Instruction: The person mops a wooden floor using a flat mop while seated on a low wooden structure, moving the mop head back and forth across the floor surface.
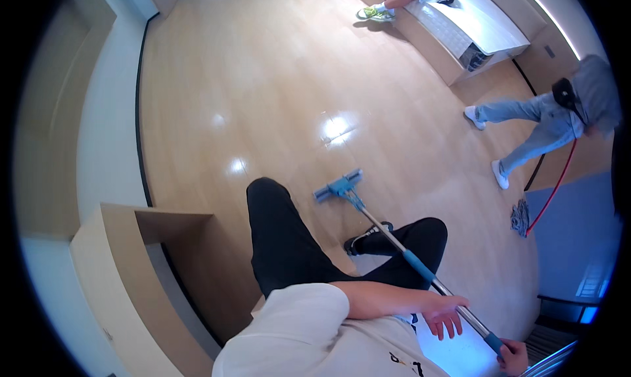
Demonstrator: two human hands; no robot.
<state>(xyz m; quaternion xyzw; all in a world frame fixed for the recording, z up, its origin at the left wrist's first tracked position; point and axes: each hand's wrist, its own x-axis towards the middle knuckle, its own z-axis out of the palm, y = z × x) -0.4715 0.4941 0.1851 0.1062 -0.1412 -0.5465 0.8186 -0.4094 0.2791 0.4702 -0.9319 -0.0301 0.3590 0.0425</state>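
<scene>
A sponge mop slants across the view, its blue-and-grey head on the wood-look floor beyond my knees. The metal pole runs back towards me at the lower right, with a blue sleeve midway along it. My right hand grips the blue handle end. Farther down the pole, my left hand rests against the metal with its fingers loosely spread and not wrapped round it. I sit with bent knees in black trousers; one dark shoe shows behind the pole.
At the right, a person stands holding a red-handled mop, its grey strands on the floor. Another person's legs hang beside a plastic-covered mattress. A wooden cabinet stands at left, and a dark chair at lower right.
</scene>
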